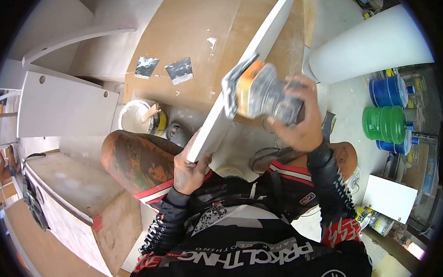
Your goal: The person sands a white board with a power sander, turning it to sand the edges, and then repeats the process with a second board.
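Note:
A long white board (248,61) stands on edge, running from my lap up and away to the top of the view. My left hand (190,169) grips its near end, just above my left knee. My right hand (300,119) holds an orange and grey power sander (259,91), whose pad presses against the board's right face about midway along. Dust covers the sander and my fingers.
A large brown panel (195,49) lies behind the board. A white bucket with a brush (137,117) stands near my left knee. A wooden box (78,202) is at the left. Blue and green water jugs (388,120) and a white cylinder (371,43) are at the right.

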Demonstrator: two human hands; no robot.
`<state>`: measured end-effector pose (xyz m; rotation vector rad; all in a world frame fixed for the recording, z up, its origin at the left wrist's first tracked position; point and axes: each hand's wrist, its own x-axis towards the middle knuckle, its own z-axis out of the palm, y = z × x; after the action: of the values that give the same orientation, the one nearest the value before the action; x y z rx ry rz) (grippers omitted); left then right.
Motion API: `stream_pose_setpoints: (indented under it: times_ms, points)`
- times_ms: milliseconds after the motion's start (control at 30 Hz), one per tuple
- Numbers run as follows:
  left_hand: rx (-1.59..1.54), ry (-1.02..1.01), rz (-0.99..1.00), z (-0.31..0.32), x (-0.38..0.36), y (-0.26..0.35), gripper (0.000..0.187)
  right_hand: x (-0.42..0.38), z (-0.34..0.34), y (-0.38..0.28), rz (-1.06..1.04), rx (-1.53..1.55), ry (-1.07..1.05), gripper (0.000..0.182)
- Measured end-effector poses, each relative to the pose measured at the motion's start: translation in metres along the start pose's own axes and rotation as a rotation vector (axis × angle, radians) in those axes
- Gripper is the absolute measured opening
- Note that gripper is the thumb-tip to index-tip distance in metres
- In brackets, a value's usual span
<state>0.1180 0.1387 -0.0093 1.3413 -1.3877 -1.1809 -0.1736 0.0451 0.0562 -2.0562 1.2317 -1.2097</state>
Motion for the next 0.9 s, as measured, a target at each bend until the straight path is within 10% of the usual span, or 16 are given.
stream_pose_setpoints:
  times_ms: [367,900]
  points:
    - [-0.042,-0.013,-0.108,-0.004,0.0,0.001,0.057,-0.03,0.022,-0.041,-0.086,-0.042,-0.034,0.056]
    - [0.062,-0.065,0.099,0.013,-0.008,0.0,0.057,0.243,-0.122,0.095,0.061,-0.467,-0.305,0.074]
